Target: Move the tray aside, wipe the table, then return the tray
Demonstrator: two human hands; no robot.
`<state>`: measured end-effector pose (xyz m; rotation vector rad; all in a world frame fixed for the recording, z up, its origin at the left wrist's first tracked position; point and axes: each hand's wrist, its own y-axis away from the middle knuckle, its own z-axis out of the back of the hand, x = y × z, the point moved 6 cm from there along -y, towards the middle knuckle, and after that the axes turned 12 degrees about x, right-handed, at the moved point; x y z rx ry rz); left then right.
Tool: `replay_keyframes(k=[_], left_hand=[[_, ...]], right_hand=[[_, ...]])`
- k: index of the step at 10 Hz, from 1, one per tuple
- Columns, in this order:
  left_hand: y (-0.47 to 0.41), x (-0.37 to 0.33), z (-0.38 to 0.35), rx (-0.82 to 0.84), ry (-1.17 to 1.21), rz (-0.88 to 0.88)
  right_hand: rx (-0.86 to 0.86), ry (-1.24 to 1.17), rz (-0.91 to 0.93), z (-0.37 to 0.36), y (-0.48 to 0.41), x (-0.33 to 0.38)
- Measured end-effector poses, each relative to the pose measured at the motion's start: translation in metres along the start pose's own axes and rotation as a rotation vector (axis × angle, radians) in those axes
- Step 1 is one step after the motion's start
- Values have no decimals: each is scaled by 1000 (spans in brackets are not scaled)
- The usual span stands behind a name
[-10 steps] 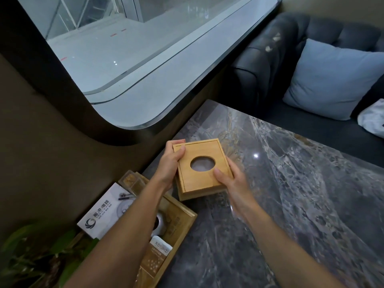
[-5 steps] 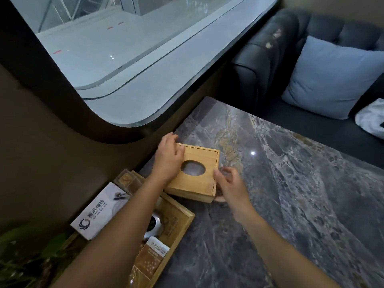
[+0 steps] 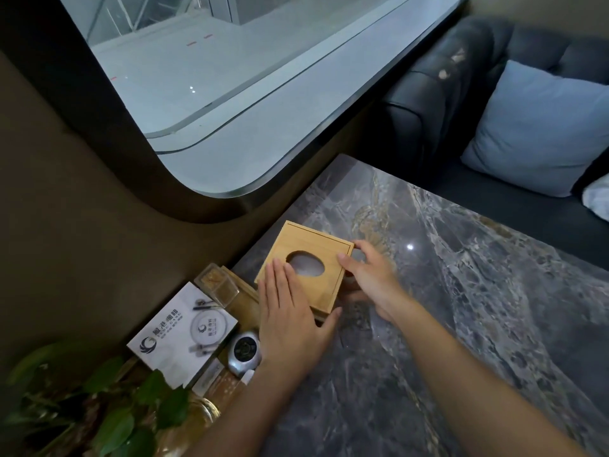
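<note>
The wooden box (image 3: 304,265) with the oval hole in its lid sits flat on the gray stone tabletop (image 3: 461,324), close to the wall side. The left hand (image 3: 290,321) lies flat on the near corner of the box, with its fingers (image 3: 280,275) spread out straight and not gripping. The right hand (image 3: 372,282) touches the right edge of the box. Its fingers are loosely curled at the far corner of the box, with the thumb on the lid. They look like they guide the box more than clamp it.

The wooden tray (image 3: 244,291) sits just left of the box, at the tabletop's edge. It holds a white card (image 3: 181,334), a small round silver thing (image 3: 244,351) and a clear little case (image 3: 216,285).

It looks like the box is being set in its spot, maybe near the end of the job, but no cloth shows. Next, both hands should let go softly, and the box should line up straight beside the tray.
</note>
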<state>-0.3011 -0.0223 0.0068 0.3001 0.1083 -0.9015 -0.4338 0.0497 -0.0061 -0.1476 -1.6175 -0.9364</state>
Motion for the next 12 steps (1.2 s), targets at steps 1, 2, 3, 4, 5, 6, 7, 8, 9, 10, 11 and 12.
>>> replay_keyframes(k=[1,2,3,4,5,6,7,8,9,10,11,12], left_hand=[[0,10,4,-22,47,11],[-3,20,12,-49,35,39],[-9,28,15,-29,40,49],[-11,34,14,-27,13,73],[-15,36,17,-44,-26,85],[-18,36,23,-31,-12,89],[-18,37,26,-46,2,71],[-17,40,24,-33,36,64],[-18,43,25,-6,70,63],[-14,42,33,-3,82,54],[-8,31,44,-44,110,6],[0,10,45,-43,105,-78]], right_hand=[[21,-56,9,-11,-5,1],[47,-47,30,-28,-11,4],[47,-39,22,-38,-17,7],[64,-22,16,-44,-22,7],[57,31,17,-48,-27,11],[32,88,27,-52,-31,17],[17,158,36,-55,-32,20],[12,215,30,-55,-24,20],[-76,422,54,-49,-9,22],[-108,512,67,-41,8,25],[-132,558,55,-26,29,26],[-186,548,59,-4,55,29]])
